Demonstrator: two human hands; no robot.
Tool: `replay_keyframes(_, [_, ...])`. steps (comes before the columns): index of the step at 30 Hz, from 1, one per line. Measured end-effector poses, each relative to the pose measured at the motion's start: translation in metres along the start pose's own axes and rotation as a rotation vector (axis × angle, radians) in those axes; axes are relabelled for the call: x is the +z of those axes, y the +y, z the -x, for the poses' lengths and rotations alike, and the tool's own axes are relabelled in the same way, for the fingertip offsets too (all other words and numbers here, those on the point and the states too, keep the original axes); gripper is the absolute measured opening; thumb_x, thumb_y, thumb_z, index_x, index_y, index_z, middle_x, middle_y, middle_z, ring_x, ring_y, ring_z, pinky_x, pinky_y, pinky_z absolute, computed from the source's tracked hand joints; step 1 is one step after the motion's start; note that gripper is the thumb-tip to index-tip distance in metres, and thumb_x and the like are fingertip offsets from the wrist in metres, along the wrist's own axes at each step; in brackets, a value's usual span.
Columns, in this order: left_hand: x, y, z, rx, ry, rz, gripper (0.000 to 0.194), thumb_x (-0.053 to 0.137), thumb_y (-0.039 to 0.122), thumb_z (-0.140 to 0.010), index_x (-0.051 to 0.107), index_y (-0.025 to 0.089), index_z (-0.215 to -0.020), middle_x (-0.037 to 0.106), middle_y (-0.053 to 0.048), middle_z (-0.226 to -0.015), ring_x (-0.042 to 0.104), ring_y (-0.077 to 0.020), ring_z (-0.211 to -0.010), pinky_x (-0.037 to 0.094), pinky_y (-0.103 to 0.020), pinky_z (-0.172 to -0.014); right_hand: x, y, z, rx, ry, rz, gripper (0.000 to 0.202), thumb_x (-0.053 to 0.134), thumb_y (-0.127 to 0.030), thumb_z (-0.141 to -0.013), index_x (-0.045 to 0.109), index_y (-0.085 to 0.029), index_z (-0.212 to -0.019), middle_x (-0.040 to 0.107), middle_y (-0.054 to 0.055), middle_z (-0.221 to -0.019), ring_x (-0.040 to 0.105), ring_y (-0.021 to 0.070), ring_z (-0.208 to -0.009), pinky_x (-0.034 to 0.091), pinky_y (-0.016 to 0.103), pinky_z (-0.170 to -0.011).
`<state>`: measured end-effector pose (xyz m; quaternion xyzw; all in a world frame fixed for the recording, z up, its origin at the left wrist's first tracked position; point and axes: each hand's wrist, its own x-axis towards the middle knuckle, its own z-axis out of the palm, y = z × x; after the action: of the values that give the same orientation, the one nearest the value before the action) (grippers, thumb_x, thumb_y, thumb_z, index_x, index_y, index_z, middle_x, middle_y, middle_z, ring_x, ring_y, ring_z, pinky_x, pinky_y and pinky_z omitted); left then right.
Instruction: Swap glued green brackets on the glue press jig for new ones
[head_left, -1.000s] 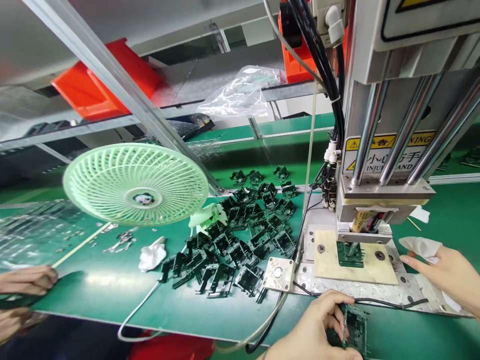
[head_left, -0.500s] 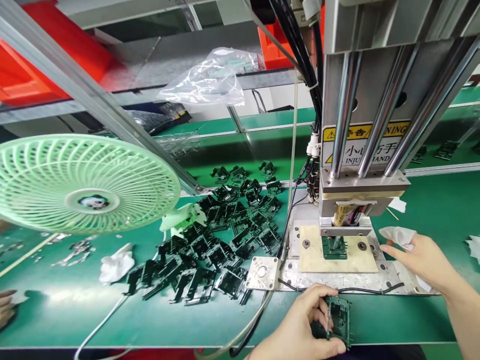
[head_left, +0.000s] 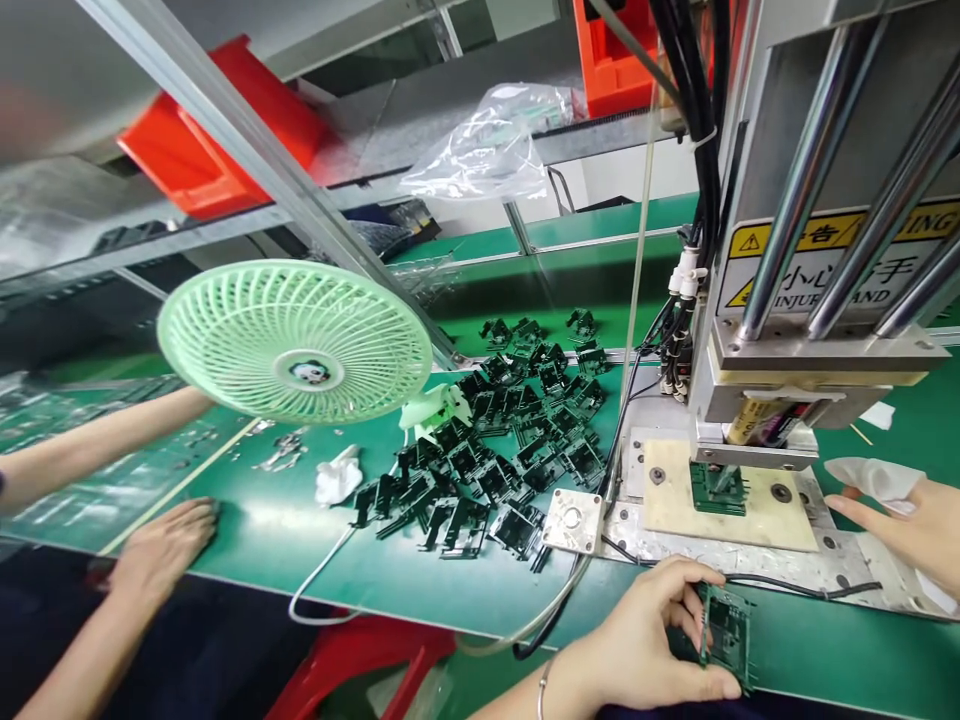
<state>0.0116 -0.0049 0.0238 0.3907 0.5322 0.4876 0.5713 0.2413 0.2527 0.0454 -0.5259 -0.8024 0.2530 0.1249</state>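
Note:
My left hand (head_left: 667, 640), with a bracelet at the wrist, grips a dark green plastic frame (head_left: 726, 630) by its left side at the table's front edge. My right hand (head_left: 900, 530) is beside the right end of the press's base, with a white cloth (head_left: 874, 482) at its fingers; the cloth partly hides them. Between and beyond my hands, another dark green part (head_left: 716, 490) sits on the cream fixture plate (head_left: 660, 515), directly below the head of the metal press (head_left: 757, 445).
Many dark green parts (head_left: 495, 480) lie heaped left of the press. A light green fan (head_left: 300, 345) stands beyond them, near a crumpled white cloth (head_left: 337, 478). A co-worker's hand (head_left: 169, 545) rests on the table at left. Cables (head_left: 622, 420) run beside the press.
The view has swung left, so everything appears shifted to the right and more of the co-worker's arms shows. My left hand still holds the frame; my right hand stays by the press base.

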Motion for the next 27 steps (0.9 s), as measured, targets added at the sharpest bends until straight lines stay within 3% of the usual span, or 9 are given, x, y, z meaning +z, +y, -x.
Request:
replay_keyframes(3, [-0.001, 0.001, 0.001, -0.002, -0.004, -0.004, 0.096, 0.102, 0.042, -0.039, 0.064, 0.022, -0.124, 0.054, -0.004, -0.107, 0.060, -0.0098, -0.070, 0.054, -0.028, -0.071, -0.001, -0.004, 0.001, 0.056, -0.057, -0.075, 0.063, 0.061, -0.078, -0.063, 0.079, -0.028, -0.097, 0.076, 0.004, -0.099, 0.069, 0.0353, -0.092, 0.056, 0.041, -0.072])
replay_keyframes(8, [-0.001, 0.000, 0.002, 0.030, -0.006, -0.009, 0.093, 0.101, 0.042, -0.043, 0.064, 0.023, -0.125, 0.054, -0.005, -0.109, 0.061, -0.0101, -0.072, 0.054, -0.026, -0.070, -0.004, -0.013, 0.004, 0.082, -0.045, -0.104, 0.063, 0.061, -0.076, -0.061, 0.079, -0.027, -0.095, 0.076, 0.005, -0.101, 0.068, 0.0378, -0.096, 0.055, 0.042, -0.074])
replay_keyframes(13, [-0.002, -0.002, 0.003, 0.042, -0.017, -0.036, 0.086, 0.099, 0.042, -0.052, 0.062, 0.023, -0.127, 0.053, -0.008, -0.113, 0.061, -0.0113, -0.074, 0.054, -0.029, -0.072, -0.008, -0.020, 0.009, 0.035, -0.083, -0.091, 0.052, 0.059, -0.067, -0.076, 0.076, -0.026, -0.103, 0.075, 0.007, -0.105, 0.067, 0.0360, -0.100, 0.054, 0.041, -0.079])
replay_keyframes(18, [-0.002, 0.000, 0.004, 0.055, -0.029, -0.036, 0.079, 0.094, 0.044, -0.061, 0.060, 0.022, -0.129, 0.051, -0.008, -0.111, 0.060, -0.0119, -0.076, 0.054, -0.029, -0.073, -0.012, -0.028, 0.010, 0.048, -0.069, -0.131, 0.053, 0.059, -0.067, -0.070, 0.075, -0.023, -0.097, 0.075, 0.009, -0.102, 0.068, 0.0390, -0.100, 0.054, 0.043, -0.080])
replay_keyframes(21, [-0.002, 0.003, 0.004, 0.058, -0.031, -0.036, 0.077, 0.092, 0.047, -0.063, 0.059, 0.021, -0.128, 0.051, -0.007, -0.109, 0.058, -0.0118, -0.077, 0.053, -0.028, -0.073, -0.013, -0.032, 0.010, 0.015, -0.086, -0.131, 0.049, 0.058, -0.063, -0.073, 0.074, -0.023, -0.096, 0.075, 0.008, -0.102, 0.067, 0.0376, -0.102, 0.054, 0.042, -0.081])
replay_keyframes(27, [-0.003, 0.007, 0.004, 0.028, -0.047, -0.053, 0.078, 0.092, 0.048, -0.064, 0.057, 0.020, -0.128, 0.053, -0.005, -0.100, 0.056, -0.0128, -0.078, 0.051, -0.029, -0.075, -0.011, -0.033, 0.010, -0.008, -0.075, -0.126, 0.045, 0.055, -0.067, -0.072, 0.069, -0.024, -0.080, 0.075, 0.007, -0.088, 0.069, 0.0357, -0.085, 0.053, 0.043, -0.071])
